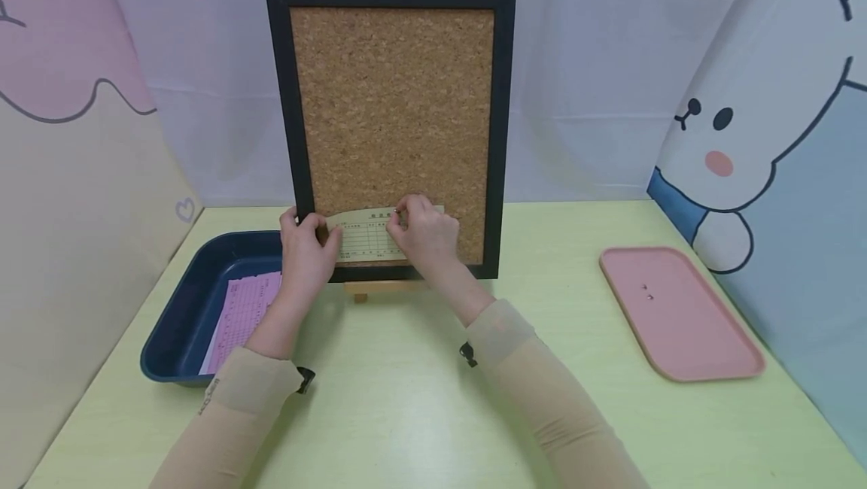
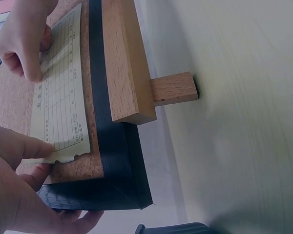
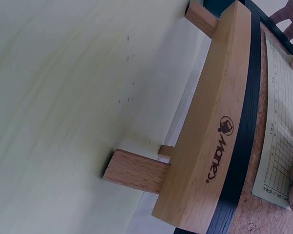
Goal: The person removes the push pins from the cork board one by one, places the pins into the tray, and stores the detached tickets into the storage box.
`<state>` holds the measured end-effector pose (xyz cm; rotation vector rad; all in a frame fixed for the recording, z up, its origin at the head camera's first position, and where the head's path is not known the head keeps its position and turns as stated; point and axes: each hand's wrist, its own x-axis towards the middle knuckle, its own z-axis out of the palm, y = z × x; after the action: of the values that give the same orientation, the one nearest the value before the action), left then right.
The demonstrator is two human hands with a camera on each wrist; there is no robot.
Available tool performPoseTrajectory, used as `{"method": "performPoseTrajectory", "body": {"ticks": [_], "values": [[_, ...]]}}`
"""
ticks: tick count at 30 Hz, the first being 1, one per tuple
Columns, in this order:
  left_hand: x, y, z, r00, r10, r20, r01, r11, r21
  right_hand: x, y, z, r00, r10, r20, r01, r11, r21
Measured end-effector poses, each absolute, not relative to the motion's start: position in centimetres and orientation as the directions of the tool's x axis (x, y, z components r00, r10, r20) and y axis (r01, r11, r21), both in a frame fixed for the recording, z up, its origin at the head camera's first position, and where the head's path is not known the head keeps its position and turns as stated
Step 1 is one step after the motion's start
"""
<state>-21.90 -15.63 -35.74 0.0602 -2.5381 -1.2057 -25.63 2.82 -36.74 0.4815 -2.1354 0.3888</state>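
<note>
A pale yellow printed paper slip point(image 1: 366, 241) lies along the bottom of a black-framed cork board point(image 1: 396, 109). My left hand point(image 1: 305, 252) pinches the slip's left end between thumb and finger, while other fingers reach round the frame's edge, as the left wrist view shows. At the slip's upper edge, my right hand point(image 1: 430, 237) has thumb and index finger together on a small pin, mostly hidden by the fingertips. In the left wrist view the slip point(image 2: 63, 107) lies against the cork, its torn left edge lifting slightly near the left thumb.
A wooden easel point(image 3: 205, 126) supports the board. To the left, a dark blue bin point(image 1: 186, 308) holds pink printed sheets point(image 1: 244, 316). On the right is a pink tray point(image 1: 684, 331) with two small pins point(image 1: 646, 293). A fabric backdrop point(image 1: 582, 98) hangs behind.
</note>
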Motion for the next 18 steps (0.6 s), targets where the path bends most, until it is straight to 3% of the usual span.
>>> {"method": "performPoseTrajectory", "body": {"ticks": [7,18], "values": [[-21.98,-15.72,-35.92,-0.942,-0.178,0.286,0.110,0.639,0.761,-25.79,2.97,-36.84,-0.479,-0.216,0.851,-0.505,0.861,-0.066],[-21.94,-15.75,-35.93,-0.946,-0.172,0.274,0.103,0.642,0.760,-25.86,3.18,-37.04,-0.464,-0.228,0.856,-0.540,0.839,-0.070]]}}
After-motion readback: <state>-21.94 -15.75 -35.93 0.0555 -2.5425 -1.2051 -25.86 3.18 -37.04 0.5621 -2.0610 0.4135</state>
